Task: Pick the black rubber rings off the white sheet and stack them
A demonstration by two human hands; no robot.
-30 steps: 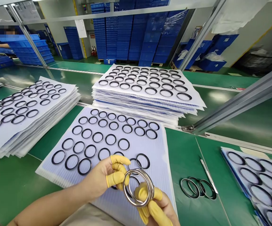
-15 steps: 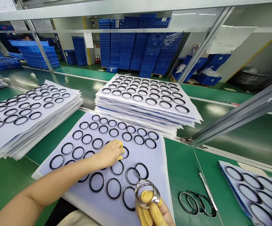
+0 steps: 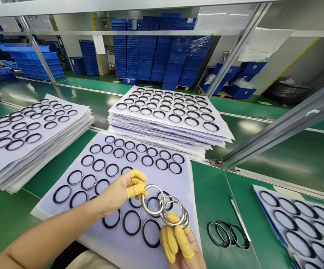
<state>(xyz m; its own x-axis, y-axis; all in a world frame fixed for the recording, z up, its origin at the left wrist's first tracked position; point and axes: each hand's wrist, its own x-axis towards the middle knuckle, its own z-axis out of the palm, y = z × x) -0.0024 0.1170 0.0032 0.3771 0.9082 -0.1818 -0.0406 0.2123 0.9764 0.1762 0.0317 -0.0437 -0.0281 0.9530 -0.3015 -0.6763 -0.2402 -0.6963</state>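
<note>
My left hand [image 3: 124, 189], with yellow finger covers, pinches a shiny metal ring [image 3: 153, 185] by its left edge. The ring is held up over the white sheet [image 3: 176, 186], its right side overlapping the rings in the other hand. My right hand [image 3: 180, 241], also in yellow covers, grips a small bunch of metal rings [image 3: 171, 197] near the sheet's front right. Beneath both hands, black-edged rings [image 3: 132, 234] lie in rough rows on the sheet. My left forearm and hand hide part of those rows.
Behind stands a stack of sheets [image 3: 156, 134] topped with rings; another stack [image 3: 58, 145] is at left. On the green table to the right lie a few loose rings [image 3: 219, 246] and a thin pen-like tool [image 3: 240, 220]. A metal post [image 3: 280, 123] slants at right.
My left hand has lifted a ring off the sheet and brought it down and right to the rings in my right hand. The view has shifted slightly.
</note>
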